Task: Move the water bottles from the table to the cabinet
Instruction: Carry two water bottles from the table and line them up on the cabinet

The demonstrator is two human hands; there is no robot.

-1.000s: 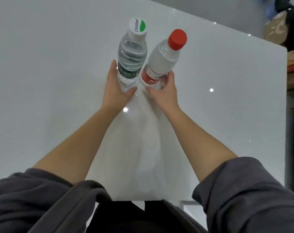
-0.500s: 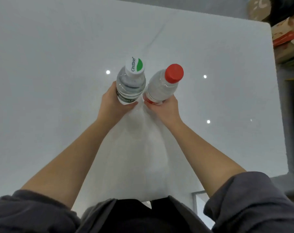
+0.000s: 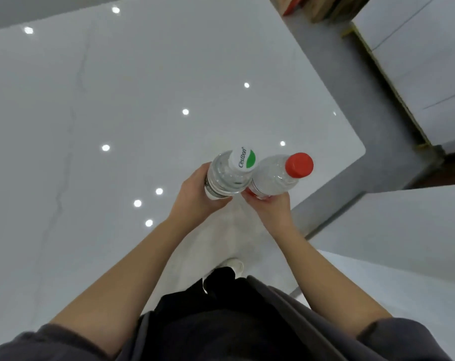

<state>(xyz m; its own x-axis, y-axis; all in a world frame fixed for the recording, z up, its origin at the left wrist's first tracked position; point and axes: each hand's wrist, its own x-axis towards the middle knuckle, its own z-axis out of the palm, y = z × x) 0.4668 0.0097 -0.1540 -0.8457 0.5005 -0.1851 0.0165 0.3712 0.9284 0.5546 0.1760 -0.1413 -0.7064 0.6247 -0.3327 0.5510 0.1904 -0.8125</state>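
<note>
I hold two clear water bottles upright, side by side and touching, in front of my chest. My left hand (image 3: 192,201) grips the body of the bottle with the white and green cap (image 3: 227,175). My right hand (image 3: 274,212) grips the lower part of the red-capped bottle (image 3: 273,177). Both bottles are above the white glossy table (image 3: 143,100), near its right corner. Their lower halves are hidden behind my fingers.
The table's rounded right corner (image 3: 361,149) borders a grey floor strip (image 3: 333,217). Another white surface (image 3: 393,230) lies to my right. White cabinet panels (image 3: 429,61) stand at the far right, with cardboard boxes (image 3: 317,9) behind the table.
Both hands have lifted the bottles off the table and drawn them toward me. My view has swung to the right, bringing the table corner and the cabinet panels into sight.
</note>
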